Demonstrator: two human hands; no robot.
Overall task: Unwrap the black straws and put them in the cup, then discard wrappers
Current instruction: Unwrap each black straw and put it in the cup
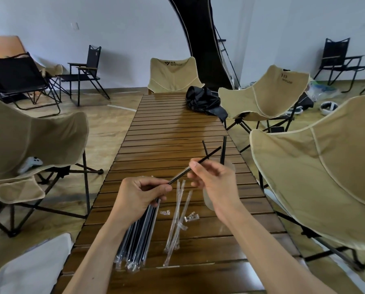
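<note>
Both hands pinch one black straw (195, 164) above the table (169, 128): the left hand (141, 195) at its low end, also gripping a wrapped bundle (137, 234); the right hand (214, 181) mid-shaft. The cup (208, 200), apparently clear, stands behind the right wrist near the right edge. Wrappers (177, 219) lie centrally.

Bare worktop (173, 128) stretches ahead up to the black cloth bundle (205, 100); nearer, wrapped straws (139, 234), empty wrappers (177, 217) and the cup (209, 200) (mostly hidden) crowd the boards.
</note>
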